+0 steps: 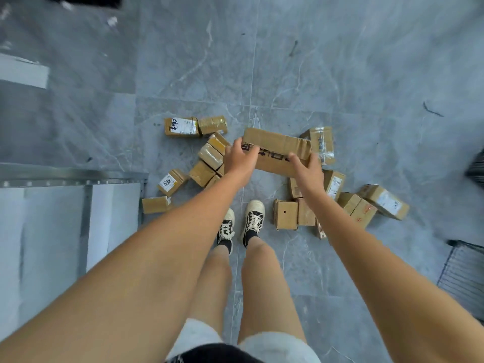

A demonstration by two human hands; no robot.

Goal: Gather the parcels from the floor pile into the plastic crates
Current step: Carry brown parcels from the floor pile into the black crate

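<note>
A long brown cardboard parcel [275, 149] with tape and black print is held above the floor between both hands. My left hand [239, 159] grips its left end, fingers curled over the top edge. My right hand [306, 172] grips its right end near the taped part. Below lie several small cardboard parcels scattered on the grey tile floor: one cluster on the left [209, 155], another on the right [366, 205]. A labelled parcel [180, 127] lies at the far left of the pile. Dark crates [463, 276] show at the right edge.
A metal shelf frame [73, 175] with white panels stands at the left. My feet in white sneakers [252, 218] stand between the two parcel clusters. Another dark crate edge [475, 166] is at the far right. Open grey floor lies beyond the pile.
</note>
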